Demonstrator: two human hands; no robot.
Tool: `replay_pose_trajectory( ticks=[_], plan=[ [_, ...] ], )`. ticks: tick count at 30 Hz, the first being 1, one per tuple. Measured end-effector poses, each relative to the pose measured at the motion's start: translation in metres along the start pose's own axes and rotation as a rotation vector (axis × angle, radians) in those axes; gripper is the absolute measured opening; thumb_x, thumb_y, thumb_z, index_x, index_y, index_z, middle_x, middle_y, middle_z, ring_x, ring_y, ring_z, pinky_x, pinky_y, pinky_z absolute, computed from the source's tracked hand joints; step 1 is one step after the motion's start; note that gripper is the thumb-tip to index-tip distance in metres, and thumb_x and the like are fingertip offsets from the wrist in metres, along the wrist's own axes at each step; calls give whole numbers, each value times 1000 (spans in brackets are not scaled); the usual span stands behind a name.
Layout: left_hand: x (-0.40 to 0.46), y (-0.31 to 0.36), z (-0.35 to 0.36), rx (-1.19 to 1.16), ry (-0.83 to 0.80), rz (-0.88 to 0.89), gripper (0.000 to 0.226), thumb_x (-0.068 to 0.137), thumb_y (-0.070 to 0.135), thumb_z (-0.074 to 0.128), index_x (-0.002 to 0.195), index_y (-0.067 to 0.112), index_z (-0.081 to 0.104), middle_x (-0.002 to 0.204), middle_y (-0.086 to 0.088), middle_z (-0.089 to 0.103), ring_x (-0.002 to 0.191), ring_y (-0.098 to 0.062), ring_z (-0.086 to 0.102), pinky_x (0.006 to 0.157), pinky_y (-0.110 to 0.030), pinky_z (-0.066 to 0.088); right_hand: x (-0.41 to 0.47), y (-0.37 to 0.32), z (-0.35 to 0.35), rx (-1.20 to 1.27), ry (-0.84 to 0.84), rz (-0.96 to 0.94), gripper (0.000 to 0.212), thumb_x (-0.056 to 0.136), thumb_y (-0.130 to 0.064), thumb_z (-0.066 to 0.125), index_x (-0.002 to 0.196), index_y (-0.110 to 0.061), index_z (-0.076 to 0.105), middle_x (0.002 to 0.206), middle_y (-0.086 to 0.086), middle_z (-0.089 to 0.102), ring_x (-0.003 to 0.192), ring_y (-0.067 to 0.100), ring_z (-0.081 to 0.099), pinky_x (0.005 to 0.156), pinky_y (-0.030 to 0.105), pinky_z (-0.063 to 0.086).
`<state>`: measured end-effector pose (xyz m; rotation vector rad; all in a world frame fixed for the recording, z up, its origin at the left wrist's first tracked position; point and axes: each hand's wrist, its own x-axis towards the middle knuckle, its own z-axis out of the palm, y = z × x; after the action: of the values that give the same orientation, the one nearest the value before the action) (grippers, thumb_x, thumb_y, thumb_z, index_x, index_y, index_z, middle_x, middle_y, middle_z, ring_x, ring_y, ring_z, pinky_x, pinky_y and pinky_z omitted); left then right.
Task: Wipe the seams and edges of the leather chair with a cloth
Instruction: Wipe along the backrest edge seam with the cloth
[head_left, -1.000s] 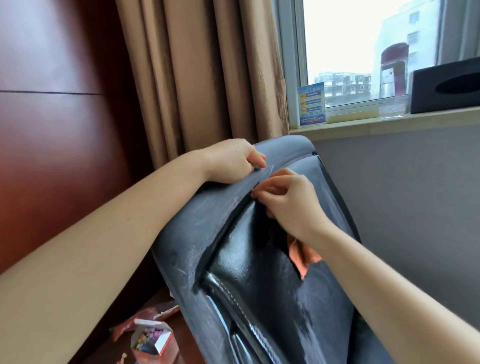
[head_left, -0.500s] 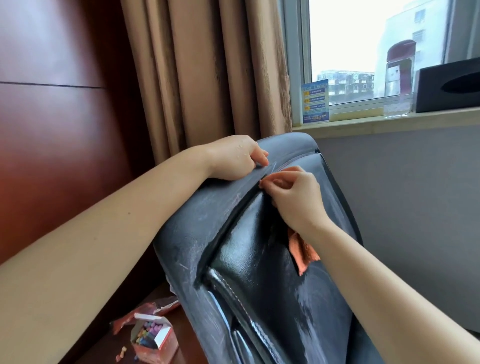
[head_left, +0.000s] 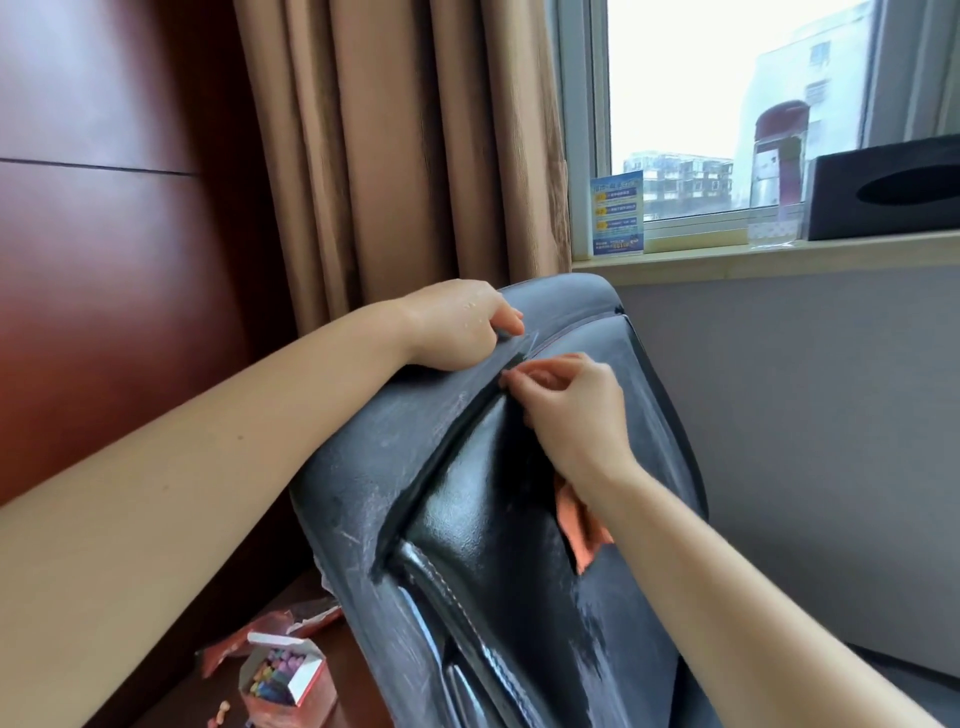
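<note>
Head view, left hand (head_left: 457, 325) gripping chair (head_left: 493, 545) edge, right hand (head_left: 571, 410) pinching orange cloth (head_left: 579, 525), card (head_left: 616, 215) writing illegible

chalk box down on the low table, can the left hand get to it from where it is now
Probably yes. The left hand only grips the chair's top edge, and the chalk box sits open below that forearm, with nothing visible between them; it would have to let go first.

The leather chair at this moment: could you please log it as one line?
stage: wiping seam | left hand: grips leather chair top edge | right hand: pinches orange cloth at the seam | chair: whitish smears
</note>
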<state>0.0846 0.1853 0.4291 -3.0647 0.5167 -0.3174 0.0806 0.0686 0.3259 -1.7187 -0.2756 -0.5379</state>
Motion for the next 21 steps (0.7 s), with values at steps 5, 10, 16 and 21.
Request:
replay_pose_trajectory(
  ticks=[5, 10, 16, 21],
  plan=[
    [0, 1, -1, 5, 1, -2, 48, 92, -3, 36, 128, 19, 58, 145, 9, 43, 139, -8, 30, 113, -19, 22, -6, -1, 2, -88, 12, -75, 9, 82, -31, 67, 80, -26, 75, 93, -7, 62, 86, 9, 58, 72, 20, 38],
    [2, -1, 1, 5, 7, -19, 51, 89, -5, 35, 128, 20, 59, 144, 10, 45, 138, -9, 32, 114, -24, 23, 42, 8, 4, -267, 56, 2, 26, 86, -28, 57, 71, -13, 71, 92, 4, 61, 80, 22, 57, 64, 28, 40],
    [1, -1, 1, -18, 22, -32, 52, 88, -4, 37, 126, 22, 60, 142, 11, 47, 138, -9, 33, 115, -27, 25, 38, 8, 1, -169, 28, 4, 26, 86, -26, 60, 76, -5, 71, 79, 14, 69, 74, 24, 62, 69, 35, 50],
    [-1, 3, -2, -91, 32, -49, 48, 89, -5, 37, 123, 17, 63, 139, 8, 51, 135, -8, 37, 111, -20, 27, -2, 4, 2, -80, -25, -160, 12, 86, -24, 64, 83, -20, 74, 88, -6, 61, 82, 7, 58, 75, 23, 43]
  ],
)
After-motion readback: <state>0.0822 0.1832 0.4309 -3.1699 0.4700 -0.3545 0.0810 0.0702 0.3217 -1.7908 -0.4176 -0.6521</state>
